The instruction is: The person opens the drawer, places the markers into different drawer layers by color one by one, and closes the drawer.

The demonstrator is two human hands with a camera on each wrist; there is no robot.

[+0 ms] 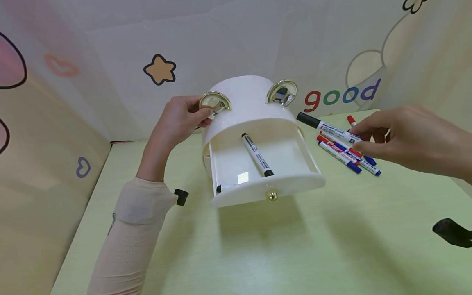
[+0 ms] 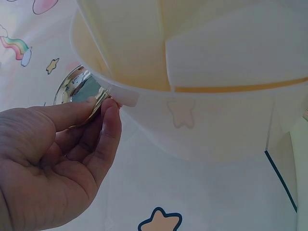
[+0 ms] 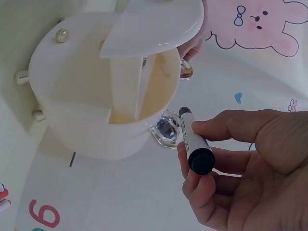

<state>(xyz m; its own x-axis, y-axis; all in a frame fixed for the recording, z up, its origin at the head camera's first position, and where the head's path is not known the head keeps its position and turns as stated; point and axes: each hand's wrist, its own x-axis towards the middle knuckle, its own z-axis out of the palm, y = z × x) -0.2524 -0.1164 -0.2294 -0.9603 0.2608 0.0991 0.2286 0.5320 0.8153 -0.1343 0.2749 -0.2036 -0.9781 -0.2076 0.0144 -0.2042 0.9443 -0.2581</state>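
A white rounded box (image 1: 243,96) with gold ear-shaped pieces stands on the table, its drawer (image 1: 291,159) pulled out at the front. My left hand (image 1: 178,121) pinches the left gold ear (image 2: 72,91) between thumb and fingers. A black-capped marker (image 1: 256,153) lies slanted inside the drawer. Near the drawer's left front corner shows a small black tip (image 1: 219,189); the front panel hides the rest. My right hand (image 1: 409,137) holds another black marker (image 3: 195,139) in the air, to the right of the box, its large cap pointing toward the box in the head view.
Several red and blue markers (image 1: 341,157) lie in a loose pile on the pale green table (image 1: 295,254), right of the box and below the raised marker. A printed curtain (image 1: 236,45) hangs behind and along the sides. A gold knob (image 1: 272,196) juts from the drawer front.
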